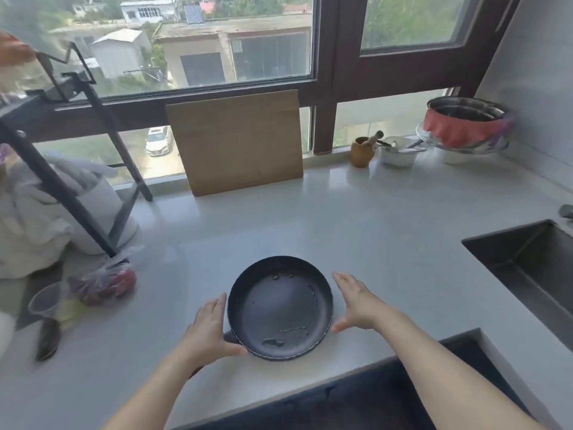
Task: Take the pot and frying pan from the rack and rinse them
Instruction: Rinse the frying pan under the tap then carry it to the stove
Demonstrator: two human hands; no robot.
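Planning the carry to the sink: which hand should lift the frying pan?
Probably left. The left hand is at the frying pan where its handle joins; the right hand is open beside the rim.

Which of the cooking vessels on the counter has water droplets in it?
The black frying pan between the hands, at the counter's front edge. The steel pot sits far back right, with red cloth around it; no droplets are discernible there.

Black frying pan [280,308], seemingly wet-streaked

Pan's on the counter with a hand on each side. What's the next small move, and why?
Probably grip the frying pan by its rim and lift it toward the sink on the right. The left hand touches the rim with straight fingers, the right hand sits just clear of it, and droplets show inside the pan.
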